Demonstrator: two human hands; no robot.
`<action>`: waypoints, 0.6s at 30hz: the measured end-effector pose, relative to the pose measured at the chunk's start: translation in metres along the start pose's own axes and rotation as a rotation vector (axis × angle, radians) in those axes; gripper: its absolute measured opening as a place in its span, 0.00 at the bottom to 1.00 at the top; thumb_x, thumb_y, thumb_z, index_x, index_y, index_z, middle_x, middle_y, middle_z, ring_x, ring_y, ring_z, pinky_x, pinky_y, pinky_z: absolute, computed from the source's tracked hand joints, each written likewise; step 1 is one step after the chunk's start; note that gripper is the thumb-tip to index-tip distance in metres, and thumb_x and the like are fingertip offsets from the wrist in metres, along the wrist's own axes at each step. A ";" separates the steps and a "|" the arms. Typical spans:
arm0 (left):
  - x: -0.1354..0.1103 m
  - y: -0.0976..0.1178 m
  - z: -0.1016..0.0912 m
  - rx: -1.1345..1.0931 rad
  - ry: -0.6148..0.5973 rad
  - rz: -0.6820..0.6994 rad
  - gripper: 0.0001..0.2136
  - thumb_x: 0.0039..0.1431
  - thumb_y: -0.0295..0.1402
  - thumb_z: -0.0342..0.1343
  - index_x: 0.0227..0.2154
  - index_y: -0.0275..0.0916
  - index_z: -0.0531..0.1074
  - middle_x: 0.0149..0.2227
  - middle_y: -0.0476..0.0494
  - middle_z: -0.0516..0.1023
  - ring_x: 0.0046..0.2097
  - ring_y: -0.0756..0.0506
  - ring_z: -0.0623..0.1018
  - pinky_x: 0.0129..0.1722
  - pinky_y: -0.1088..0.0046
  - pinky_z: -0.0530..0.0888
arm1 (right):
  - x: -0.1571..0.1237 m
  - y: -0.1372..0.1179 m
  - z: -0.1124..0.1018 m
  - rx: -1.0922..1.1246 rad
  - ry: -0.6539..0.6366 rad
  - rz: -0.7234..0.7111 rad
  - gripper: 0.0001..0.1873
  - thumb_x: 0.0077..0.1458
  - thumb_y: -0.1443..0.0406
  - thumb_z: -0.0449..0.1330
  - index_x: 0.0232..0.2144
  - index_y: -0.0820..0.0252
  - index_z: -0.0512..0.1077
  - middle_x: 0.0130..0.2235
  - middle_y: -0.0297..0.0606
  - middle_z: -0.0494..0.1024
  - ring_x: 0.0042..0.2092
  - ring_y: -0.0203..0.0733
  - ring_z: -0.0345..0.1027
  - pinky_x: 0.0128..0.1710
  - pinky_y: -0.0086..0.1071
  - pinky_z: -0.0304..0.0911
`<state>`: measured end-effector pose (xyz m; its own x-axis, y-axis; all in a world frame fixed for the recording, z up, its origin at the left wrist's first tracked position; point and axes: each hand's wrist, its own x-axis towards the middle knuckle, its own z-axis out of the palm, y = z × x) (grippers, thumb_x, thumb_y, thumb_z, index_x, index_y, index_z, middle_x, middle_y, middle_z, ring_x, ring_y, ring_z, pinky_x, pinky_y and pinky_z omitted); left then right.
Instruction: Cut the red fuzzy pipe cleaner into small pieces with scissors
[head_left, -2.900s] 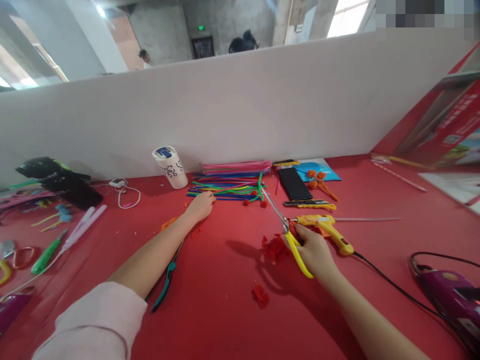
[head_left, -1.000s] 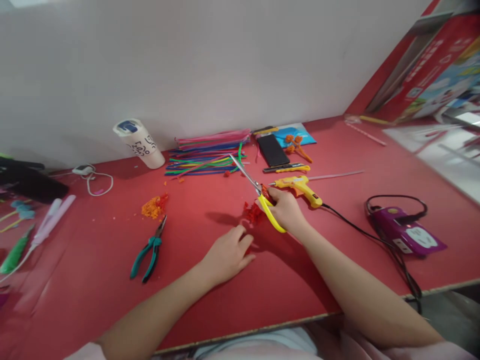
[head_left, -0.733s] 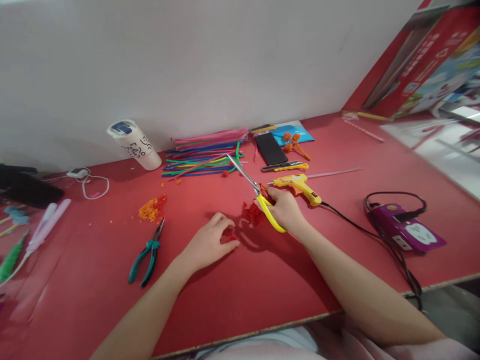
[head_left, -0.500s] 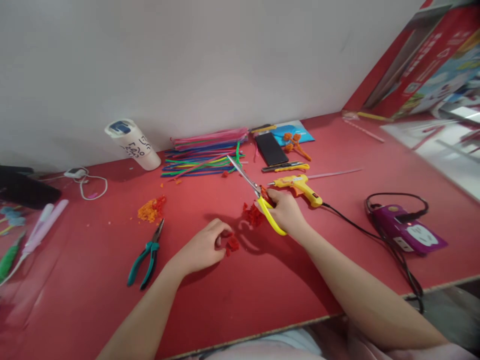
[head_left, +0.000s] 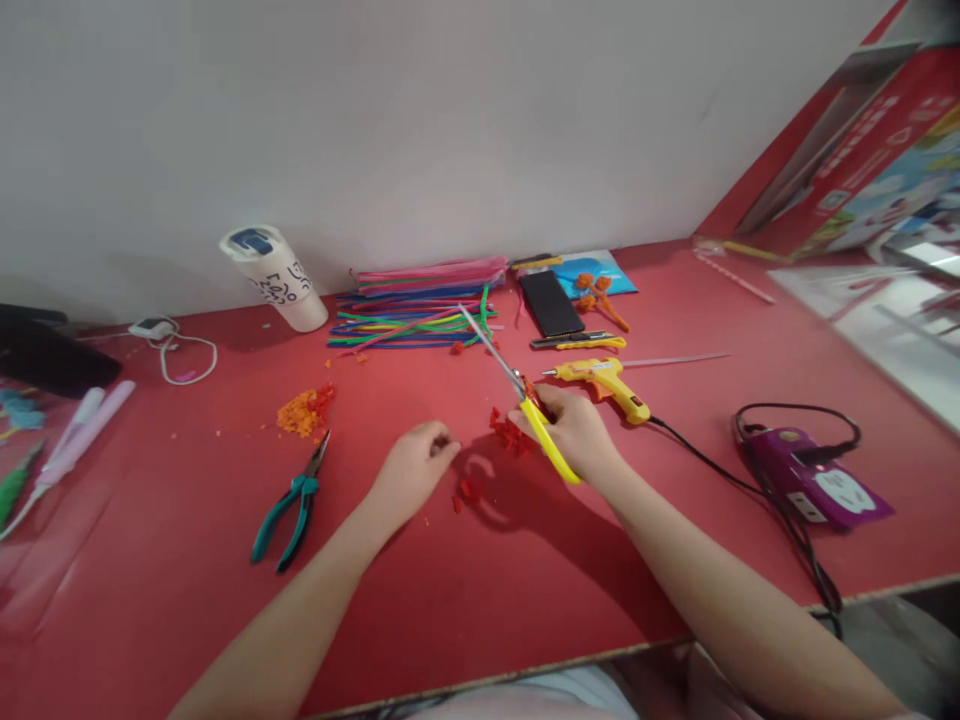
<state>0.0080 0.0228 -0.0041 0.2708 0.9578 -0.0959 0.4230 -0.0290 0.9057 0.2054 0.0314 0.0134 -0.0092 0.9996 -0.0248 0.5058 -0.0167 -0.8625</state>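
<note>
My right hand (head_left: 574,430) is closed round the yellow-handled scissors (head_left: 551,440), whose blades point up and to the left. A bit of red shows at its fingers, by the scissors' pivot. My left hand (head_left: 420,460) hovers just over the table with its fingers curled and thumb and fingertips together; what is between them, if anything, is too small to make out. Below its fingertips lie some red fuzzy pieces (head_left: 468,491). A larger heap of red clippings (head_left: 508,434) lies beside my right hand, partly behind the scissors.
Teal pliers (head_left: 294,510) and orange clippings (head_left: 300,412) lie left. Behind are pipe cleaners (head_left: 412,315), a tumbler (head_left: 277,280), a phone (head_left: 552,304), a utility knife (head_left: 577,341) and orange stems (head_left: 600,295). Right are a yellow glue gun (head_left: 604,380) and a purple power strip (head_left: 817,480).
My left hand has moved up and slightly left, away from the red pieces, its fingers closing together. My right hand still holds the scissors in almost the same place.
</note>
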 end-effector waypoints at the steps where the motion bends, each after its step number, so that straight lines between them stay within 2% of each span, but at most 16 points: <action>1: 0.002 0.003 0.000 -0.077 0.021 -0.025 0.04 0.50 0.32 0.50 0.24 0.39 0.65 0.19 0.52 0.66 0.23 0.51 0.67 0.26 0.73 0.66 | 0.000 -0.005 0.000 0.029 -0.032 0.014 0.11 0.41 0.58 0.55 0.19 0.59 0.59 0.16 0.26 0.56 0.19 0.30 0.50 0.18 0.26 0.45; 6: 0.005 0.007 0.014 -0.453 0.092 -0.075 0.08 0.47 0.32 0.53 0.31 0.37 0.62 0.23 0.51 0.69 0.24 0.51 0.72 0.25 0.74 0.69 | 0.000 -0.020 0.015 0.150 -0.224 0.074 0.11 0.44 0.57 0.53 0.22 0.59 0.62 0.14 0.24 0.59 0.14 0.29 0.51 0.15 0.26 0.49; 10: -0.003 0.002 0.024 -0.601 0.110 -0.106 0.10 0.45 0.32 0.55 0.30 0.38 0.61 0.25 0.51 0.70 0.22 0.52 0.72 0.23 0.75 0.69 | -0.005 -0.015 0.032 0.187 -0.278 0.087 0.10 0.41 0.58 0.56 0.21 0.60 0.62 0.16 0.25 0.61 0.16 0.28 0.52 0.16 0.25 0.50; 14: -0.007 0.001 0.022 -0.624 0.089 -0.138 0.10 0.43 0.30 0.58 0.28 0.38 0.62 0.23 0.53 0.69 0.21 0.53 0.71 0.23 0.75 0.70 | -0.011 -0.009 0.042 0.206 -0.266 0.107 0.05 0.41 0.63 0.53 0.22 0.60 0.62 0.16 0.25 0.61 0.16 0.28 0.52 0.16 0.24 0.49; 18: -0.009 -0.002 0.017 -0.425 0.174 -0.112 0.04 0.47 0.30 0.55 0.27 0.39 0.65 0.23 0.53 0.68 0.23 0.53 0.69 0.23 0.78 0.68 | -0.012 -0.007 0.042 0.192 -0.222 0.122 0.03 0.41 0.65 0.52 0.22 0.59 0.61 0.15 0.23 0.58 0.16 0.29 0.52 0.16 0.24 0.48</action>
<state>0.0190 0.0090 -0.0124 0.0790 0.9831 -0.1650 0.0404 0.1623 0.9859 0.1662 0.0183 -0.0013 -0.1575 0.9614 -0.2255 0.3429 -0.1608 -0.9255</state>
